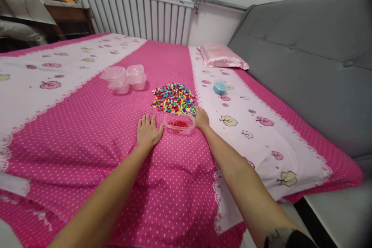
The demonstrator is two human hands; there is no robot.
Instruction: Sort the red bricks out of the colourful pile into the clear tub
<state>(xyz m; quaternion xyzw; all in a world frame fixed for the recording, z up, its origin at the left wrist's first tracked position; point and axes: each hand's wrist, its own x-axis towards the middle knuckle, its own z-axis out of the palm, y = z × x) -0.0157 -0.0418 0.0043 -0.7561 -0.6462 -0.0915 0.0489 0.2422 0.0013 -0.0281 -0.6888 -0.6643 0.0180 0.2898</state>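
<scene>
Red-filled clear tub [188, 129] beside bead pile [173, 98]

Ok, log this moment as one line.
left hand: flat on bedspread, beside red-bead tub | right hand: at edge of mixed bead pile, grasp unclear | blue-bead tub: farther off

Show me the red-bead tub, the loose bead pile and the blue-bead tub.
Clear plastic tub of red beads [179, 131]: head view, front wall.
Loose pile of multicoloured plastic beads [173, 99]: head view, middle of the pile.
Small clear tub of blue beads [220, 90]: head view, front wall.
</scene>
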